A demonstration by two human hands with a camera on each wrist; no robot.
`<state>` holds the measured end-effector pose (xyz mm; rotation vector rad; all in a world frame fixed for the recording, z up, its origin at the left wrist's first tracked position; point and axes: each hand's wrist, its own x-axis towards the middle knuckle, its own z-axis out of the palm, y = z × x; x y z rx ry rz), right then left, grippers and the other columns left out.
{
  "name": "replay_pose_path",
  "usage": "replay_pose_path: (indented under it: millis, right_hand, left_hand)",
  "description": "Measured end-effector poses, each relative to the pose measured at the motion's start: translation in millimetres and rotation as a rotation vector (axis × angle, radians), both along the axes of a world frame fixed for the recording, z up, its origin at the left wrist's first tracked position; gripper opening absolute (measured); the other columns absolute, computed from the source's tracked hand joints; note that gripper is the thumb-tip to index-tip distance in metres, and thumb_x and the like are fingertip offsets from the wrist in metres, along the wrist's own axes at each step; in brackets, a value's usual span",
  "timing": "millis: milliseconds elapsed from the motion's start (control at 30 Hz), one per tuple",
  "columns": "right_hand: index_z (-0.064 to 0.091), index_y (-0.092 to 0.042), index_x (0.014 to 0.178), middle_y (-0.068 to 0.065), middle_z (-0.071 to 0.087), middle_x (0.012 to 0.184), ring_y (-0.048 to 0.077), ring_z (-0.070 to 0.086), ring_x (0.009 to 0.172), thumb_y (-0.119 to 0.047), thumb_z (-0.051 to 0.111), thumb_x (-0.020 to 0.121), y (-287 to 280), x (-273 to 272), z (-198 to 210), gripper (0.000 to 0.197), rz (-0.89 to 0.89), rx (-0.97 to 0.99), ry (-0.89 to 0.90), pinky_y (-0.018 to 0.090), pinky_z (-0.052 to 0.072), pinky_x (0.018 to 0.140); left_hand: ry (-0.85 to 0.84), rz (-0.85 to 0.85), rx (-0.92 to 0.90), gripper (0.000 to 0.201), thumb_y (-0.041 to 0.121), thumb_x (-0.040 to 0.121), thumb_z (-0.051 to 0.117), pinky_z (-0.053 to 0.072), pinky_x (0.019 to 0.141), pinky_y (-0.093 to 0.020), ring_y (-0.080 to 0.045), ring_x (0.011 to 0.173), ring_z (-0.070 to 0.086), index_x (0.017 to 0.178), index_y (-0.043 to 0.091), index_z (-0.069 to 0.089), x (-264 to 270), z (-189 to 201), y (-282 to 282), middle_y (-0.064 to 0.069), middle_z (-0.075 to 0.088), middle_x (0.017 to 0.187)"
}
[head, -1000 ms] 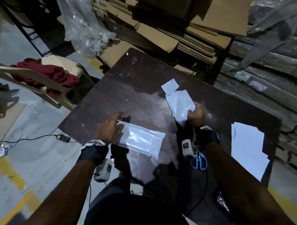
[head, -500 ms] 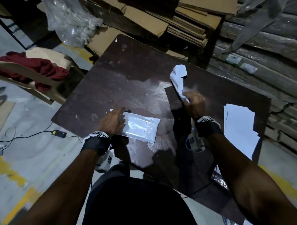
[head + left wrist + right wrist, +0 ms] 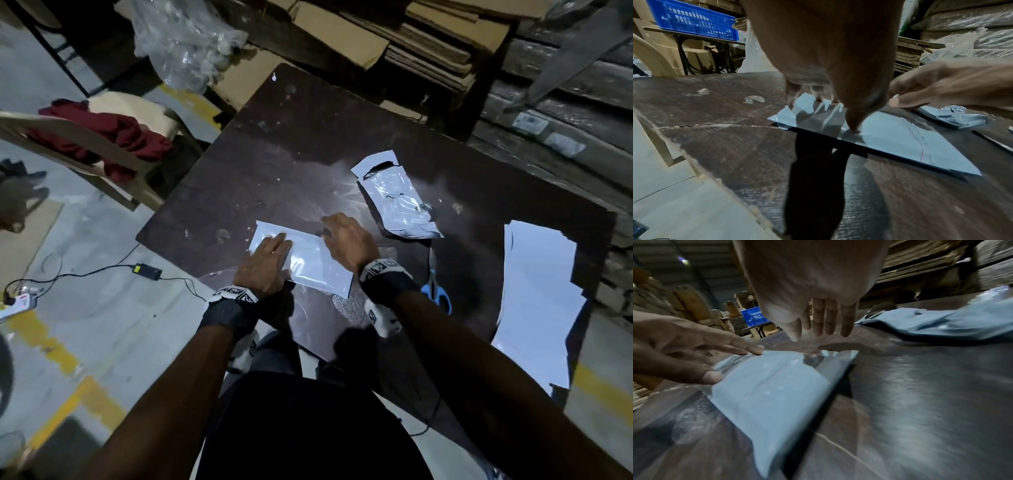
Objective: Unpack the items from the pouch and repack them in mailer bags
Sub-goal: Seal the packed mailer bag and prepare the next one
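A flat white packet in a clear sleeve point(image 3: 315, 263) lies near the front edge of the dark table point(image 3: 308, 137). My left hand point(image 3: 274, 241) presses its left end with straight fingers point(image 3: 791, 97) and thumb. Over the packet's far right corner my right hand point(image 3: 330, 228) hovers with straight fingers point(image 3: 825, 321), holding nothing. The crumpled, torn-open white pouch point(image 3: 399, 202) lies further back on the right, apart from both hands. In the wrist views, the packet point(image 3: 772, 386) and the pouch point(image 3: 953, 116) look pale blue.
A stack of white mailer bags point(image 3: 541, 301) lies at the table's right edge. Blue-handled scissors point(image 3: 436, 291) lie between it and my right wrist. A chair with a red cloth point(image 3: 113, 137) stands left. Flattened cardboard point(image 3: 428, 44) is piled behind the table.
My right hand has let the empty pouch drop on the table and has come left over the packet. My left hand has stayed on the packet.
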<state>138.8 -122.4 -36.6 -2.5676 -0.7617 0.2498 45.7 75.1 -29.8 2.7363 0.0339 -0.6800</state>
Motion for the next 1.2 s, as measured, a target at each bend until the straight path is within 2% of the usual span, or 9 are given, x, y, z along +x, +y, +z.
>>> replay_pose_path:
  millis: [167, 267, 367, 533, 633, 767, 867, 1000, 1200]
  right_hand:
    - [0.058, -0.020, 0.118, 0.008, 0.058, 0.117, 0.029, 0.055, 0.103, -0.027, 0.057, 0.092, 46.7, 15.1, -9.2, 0.027, -0.002, -0.147, 0.026, 0.036, 0.049, 0.080]
    - [0.069, -0.024, 0.102, 0.005, 0.059, 0.111, 0.024, 0.054, 0.097, -0.028, 0.062, 0.089, 52.9, 19.7, -10.9, 0.015, -0.052, -0.144, 0.012, 0.027, 0.045, 0.072]
    - [0.075, -0.022, 0.097, 0.004, 0.060, 0.104, 0.024, 0.055, 0.094, -0.024, 0.065, 0.088, 54.5, 25.7, -11.6, 0.014, -0.068, -0.100, 0.075, 0.030, 0.051, 0.072]
    - [0.076, -0.018, 0.079, 0.003, 0.065, 0.088, 0.021, 0.062, 0.074, -0.019, 0.062, 0.084, 61.4, 31.9, -10.6, 0.015, -0.129, -0.110, 0.165, 0.025, 0.048, 0.061]
    - [0.058, -0.014, 0.060, 0.005, 0.054, 0.069, 0.026, 0.058, 0.063, -0.025, 0.055, 0.081, 68.5, 27.0, -10.0, 0.024, -0.137, -0.125, 0.165, 0.029, 0.047, 0.056]
    - [0.071, -0.014, 0.087, 0.010, 0.067, 0.092, 0.029, 0.064, 0.081, -0.038, 0.059, 0.088, 71.0, 10.0, -12.1, 0.027, -0.079, -0.090, 0.149, 0.037, 0.053, 0.068]
    - [0.068, -0.015, 0.106, 0.010, 0.067, 0.099, 0.031, 0.064, 0.085, -0.058, 0.059, 0.082, 75.0, -2.1, -15.0, 0.050, 0.028, -0.105, 0.065, 0.041, 0.054, 0.073]
    - [0.062, -0.018, 0.118, 0.009, 0.063, 0.109, 0.031, 0.059, 0.094, -0.073, 0.054, 0.072, 89.6, 1.5, -14.8, 0.072, 0.095, -0.139, 0.010, 0.044, 0.049, 0.081]
    - [0.060, -0.016, 0.122, 0.011, 0.062, 0.115, 0.036, 0.060, 0.101, -0.071, 0.048, 0.073, 134.7, 21.0, -19.5, 0.074, -0.027, -0.224, -0.060, 0.049, 0.049, 0.084]
  left_hand:
    - [0.013, -0.086, 0.096, 0.071, 0.033, 0.097, 0.048, 0.020, 0.116, -0.059, -0.025, 0.151, 0.002, 0.156, 0.027, 0.010, -8.2, -9.7, 17.0, 0.003, -0.004, 0.165]
    - [0.026, -0.127, 0.089, 0.079, 0.033, 0.093, 0.054, 0.014, 0.117, -0.059, -0.025, 0.151, -0.001, 0.156, 0.027, 0.007, -2.0, -10.0, 26.6, 0.002, -0.008, 0.164]
    - [0.043, -0.147, 0.061, 0.088, 0.035, 0.090, 0.060, 0.011, 0.118, -0.058, -0.025, 0.151, -0.003, 0.156, 0.024, 0.003, 7.5, -8.7, 37.0, 0.001, -0.008, 0.164]
    - [-0.053, -0.229, 0.096, 0.094, 0.038, 0.081, 0.071, 0.013, 0.116, -0.052, -0.028, 0.148, 0.013, 0.154, 0.019, 0.016, 21.1, -3.9, 47.9, -0.003, 0.020, 0.159]
    - [-0.070, -0.238, 0.117, 0.094, 0.039, 0.076, 0.075, 0.014, 0.115, -0.049, -0.025, 0.141, 0.023, 0.151, 0.019, 0.021, 25.5, -2.0, 56.1, -0.002, 0.026, 0.153]
    - [-0.056, -0.179, 0.107, 0.096, 0.039, 0.075, 0.077, 0.014, 0.114, -0.048, -0.025, 0.139, 0.026, 0.151, 0.021, 0.021, 28.7, -1.9, 73.7, -0.001, 0.027, 0.152]
    - [-0.050, -0.168, 0.113, 0.096, 0.038, 0.074, 0.077, 0.016, 0.114, -0.051, -0.025, 0.139, 0.027, 0.150, 0.021, 0.022, 32.3, -0.5, 87.5, -0.001, 0.027, 0.151]
    - [-0.099, -0.119, 0.084, 0.093, 0.035, 0.072, 0.076, 0.017, 0.113, -0.055, -0.024, 0.141, 0.027, 0.149, 0.023, 0.025, 38.7, -1.5, 110.0, 0.000, 0.029, 0.150]
    - [-0.057, -0.142, 0.059, 0.089, 0.036, 0.085, 0.068, 0.013, 0.116, -0.060, -0.025, 0.149, 0.011, 0.154, 0.022, 0.015, 66.7, -6.7, 147.7, -0.002, 0.018, 0.160]
